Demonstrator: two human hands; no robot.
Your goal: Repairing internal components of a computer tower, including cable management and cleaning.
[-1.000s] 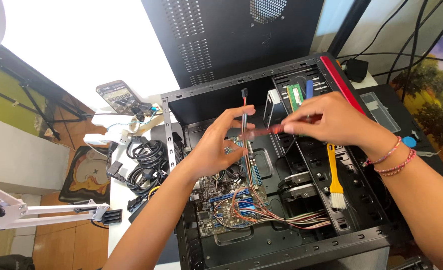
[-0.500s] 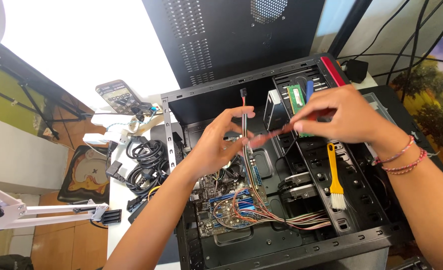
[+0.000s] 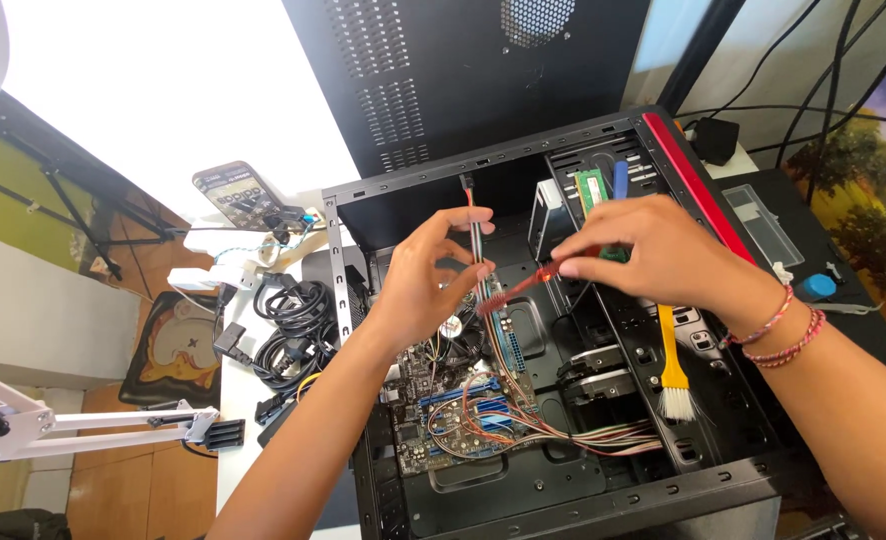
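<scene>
An open black computer case lies on its side with a motherboard inside. My left hand pinches a thin bundle of coloured wires that stands upright, a small black connector at its top end. My right hand grips a red-handled tool whose tip points left toward the wire bundle. More coloured wires fan across the board's lower edge.
A yellow-handled brush lies in the case under my right wrist. A green memory stick sits in the drive bay. Coiled black cables and a phone lie left of the case. A white lamp arm reaches in at lower left.
My right hand has drifted slightly right and up with the red tool. My left hand keeps the wire bundle upright in nearly the same spot.
</scene>
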